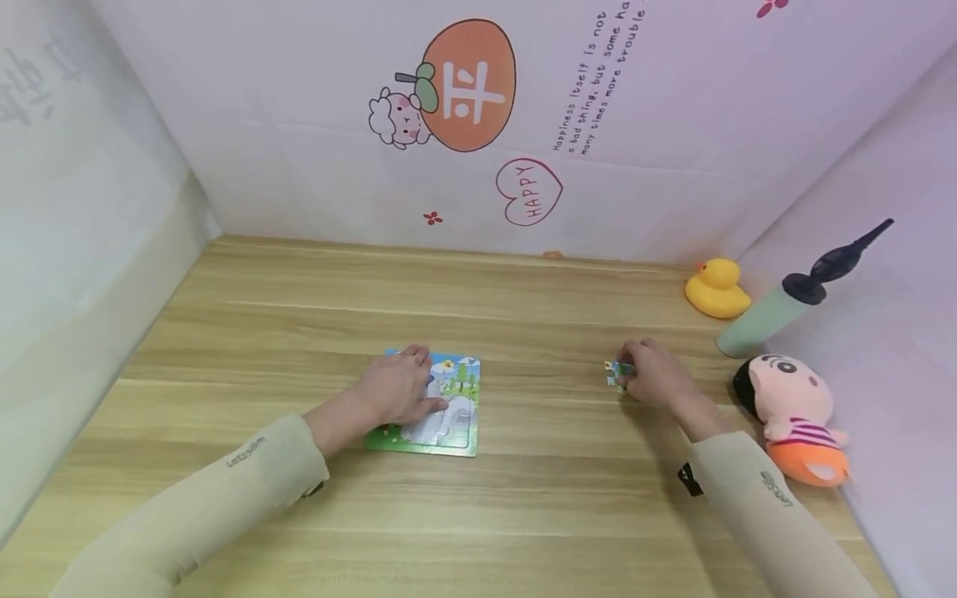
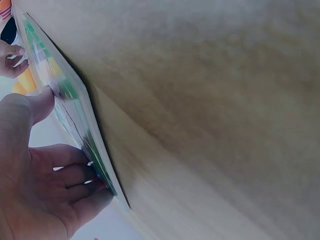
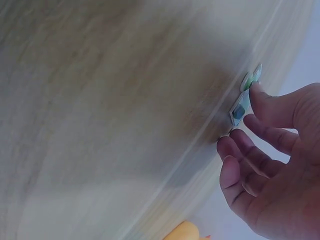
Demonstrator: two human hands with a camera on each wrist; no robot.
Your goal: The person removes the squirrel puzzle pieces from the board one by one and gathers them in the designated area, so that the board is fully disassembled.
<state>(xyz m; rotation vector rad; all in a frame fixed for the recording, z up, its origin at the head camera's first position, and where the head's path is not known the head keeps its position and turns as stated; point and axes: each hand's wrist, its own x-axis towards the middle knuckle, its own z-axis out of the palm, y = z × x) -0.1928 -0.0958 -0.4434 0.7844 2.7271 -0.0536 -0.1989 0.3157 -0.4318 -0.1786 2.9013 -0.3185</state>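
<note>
My left hand [image 1: 399, 389] rests on a square picture puzzle [image 1: 459, 374], its fingers laid across the board and partly hiding the picture. In the left wrist view, the thumb and fingertips of that hand [image 2: 55, 175] touch the puzzle's face [image 2: 70, 107], which lies flat on the tabletop. To the right, my right hand [image 1: 656, 374] pinches a small puzzle piece [image 1: 613, 375] that juts out left of the fingers. The right wrist view has the thumb of this hand [image 3: 270, 155] against the piece [image 3: 239, 111], close over the wood; part of the piece is hidden.
A yellow rubber duck [image 1: 718, 289] sits at the back right of the wooden table [image 1: 523, 498]. Beside it a green hand pump [image 1: 766, 320] with a black top leans at the right wall. A plush doll [image 1: 800, 415] lies near the right forearm. Printed cloth walls [image 1: 314, 166] enclose the table.
</note>
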